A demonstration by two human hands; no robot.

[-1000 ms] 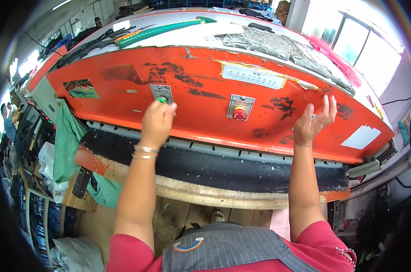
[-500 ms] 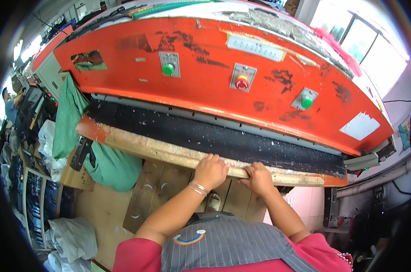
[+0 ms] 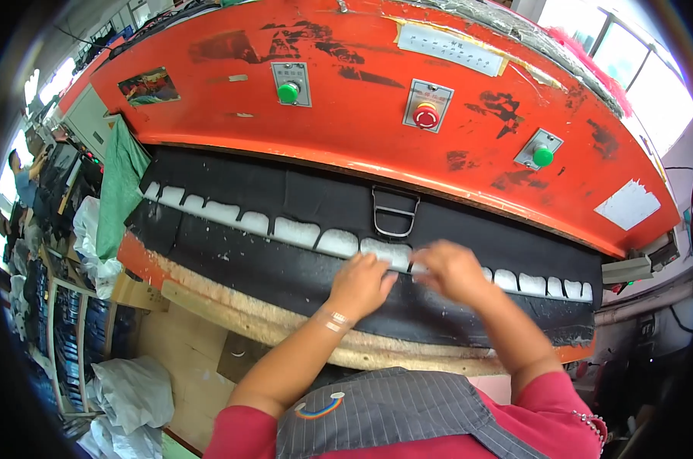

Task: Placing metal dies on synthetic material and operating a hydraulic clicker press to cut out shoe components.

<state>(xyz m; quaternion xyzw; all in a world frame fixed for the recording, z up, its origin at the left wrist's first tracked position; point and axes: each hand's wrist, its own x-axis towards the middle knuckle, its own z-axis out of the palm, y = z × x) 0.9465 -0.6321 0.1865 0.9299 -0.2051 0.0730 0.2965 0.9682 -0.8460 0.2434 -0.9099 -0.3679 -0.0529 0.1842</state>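
Observation:
A long board covered with black sheet (image 3: 262, 279) lies in front of me. Across it runs a row of white rounded pieces (image 3: 297, 231) divided by narrow dark gaps. My left hand (image 3: 362, 287) is at the near edge of this row, fingers bent and together; what they hold, if anything, is hidden. Beside it my right hand (image 3: 453, 271) hovers over the row, its fingers smeared by motion. A metal cutting die with a handle-like loop (image 3: 395, 223) rests on the black material just beyond my hands.
An orange machine front (image 3: 346, 130) rises behind the board, with a green button (image 3: 288, 93), a red button (image 3: 425, 115) and another green button (image 3: 542, 156). A worn wooden edge (image 3: 247, 314) borders the board nearest me. Green cloth (image 3: 121, 176) hangs at the left.
Both hands have let go of the wooden front edge and moved onto the black surface. The board has come out toward me, exposing the white row and the metal die.

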